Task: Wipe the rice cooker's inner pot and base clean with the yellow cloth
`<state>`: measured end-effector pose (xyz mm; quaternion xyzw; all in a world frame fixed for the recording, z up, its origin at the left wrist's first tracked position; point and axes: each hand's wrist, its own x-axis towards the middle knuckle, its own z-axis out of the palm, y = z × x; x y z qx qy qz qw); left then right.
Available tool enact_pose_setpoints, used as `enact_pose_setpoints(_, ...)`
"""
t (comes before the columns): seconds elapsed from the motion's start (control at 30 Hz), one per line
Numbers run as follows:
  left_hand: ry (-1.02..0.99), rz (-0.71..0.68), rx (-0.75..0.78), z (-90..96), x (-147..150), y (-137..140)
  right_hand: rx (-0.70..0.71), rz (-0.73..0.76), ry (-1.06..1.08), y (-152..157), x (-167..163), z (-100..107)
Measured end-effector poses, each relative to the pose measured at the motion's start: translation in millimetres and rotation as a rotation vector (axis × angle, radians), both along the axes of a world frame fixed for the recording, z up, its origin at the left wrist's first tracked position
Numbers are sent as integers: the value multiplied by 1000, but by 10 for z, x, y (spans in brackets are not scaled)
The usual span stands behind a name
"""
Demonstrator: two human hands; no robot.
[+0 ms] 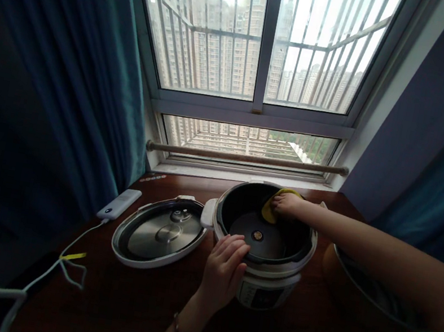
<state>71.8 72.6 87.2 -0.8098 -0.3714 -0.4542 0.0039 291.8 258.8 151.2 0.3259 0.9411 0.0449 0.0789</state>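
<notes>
A white electric pressure cooker (272, 272) stands lidless on the table, its dark inside showing a small round gold-coloured centre (257, 235) at the bottom. My left hand (224, 269) grips the cooker's near left rim, fingers curled over the edge. Inside the far right part of the cooker, my right hand (285, 204) presses a yellow cloth (269, 213) against the inner wall. Part of the cloth is hidden under the fingers. Left of the cooker lies the lid (166, 236), its metal underside facing up.
A large basin (333, 266) sits right of the cooker, partly behind my right arm. At the left, a white device (119, 204) with a cable (80, 238) rests on the brown table (128, 310). A barred window (260, 70) and blue curtains (96, 52) stand beyond.
</notes>
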Motion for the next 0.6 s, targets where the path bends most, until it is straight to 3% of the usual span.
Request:
enact_pose_setpoints(0.23,8,5,-12,5,2,-7,-56,260,-23,307,-279,49)
enact_pose_setpoints(0.33,7,22,-12,1,9,-7,-64,299,-32,338,-328,60)
enact_pose_setpoints(0.6,3,30,6,14,14,-10,-5,51,-67,134,-86,-145)
